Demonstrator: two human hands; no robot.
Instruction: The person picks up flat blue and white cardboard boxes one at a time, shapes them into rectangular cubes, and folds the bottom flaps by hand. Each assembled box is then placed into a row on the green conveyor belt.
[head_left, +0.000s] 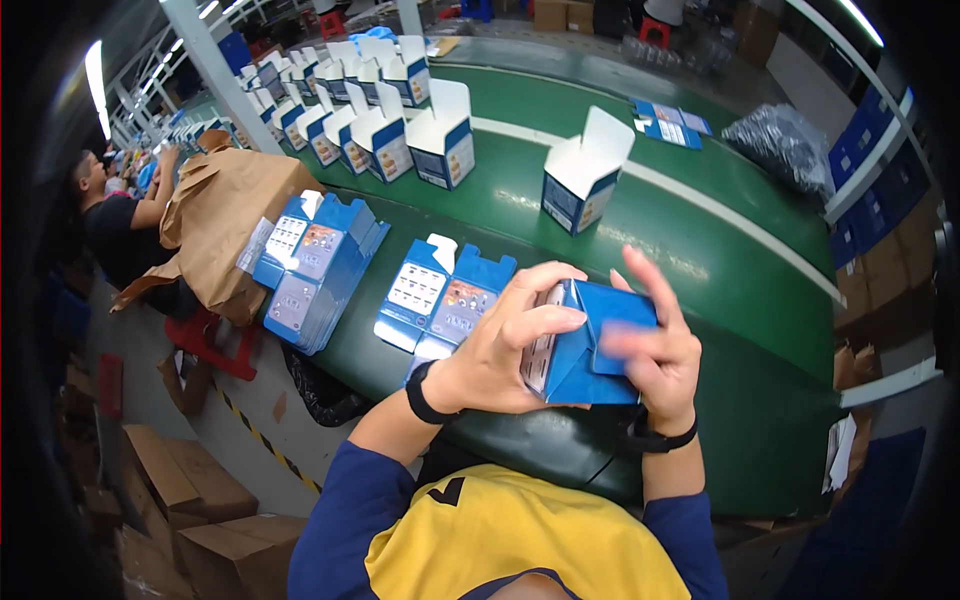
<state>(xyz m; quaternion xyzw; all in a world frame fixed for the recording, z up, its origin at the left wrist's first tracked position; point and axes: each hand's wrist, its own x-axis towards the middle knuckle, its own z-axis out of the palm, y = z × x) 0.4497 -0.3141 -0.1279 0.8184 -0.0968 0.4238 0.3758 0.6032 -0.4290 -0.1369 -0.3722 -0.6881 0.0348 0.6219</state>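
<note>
My left hand point(500, 350) grips a small blue carton point(585, 345) by its left side, fingers over the top edge and thumb across the near face. The carton is tilted, and its folded blue end flaps face me. On its right side my right hand point(665, 355) curls around the edge; one finger points up and another, blurred by motion, presses on a flap. Just left of my hands lies a flat printed carton blank point(430, 295) in blue and white. Farther left sits a stack of such flat blanks point(320, 265).
An upright carton with a raised white lid point(580, 180) stands on the green conveyor belt point(500, 215). Rows of similar cartons point(385, 140) stand at far left. A brown paper sack point(225, 215) is beside the stack. A clear plastic bag point(775, 145) lies at far right. Another person point(125, 220) works at left.
</note>
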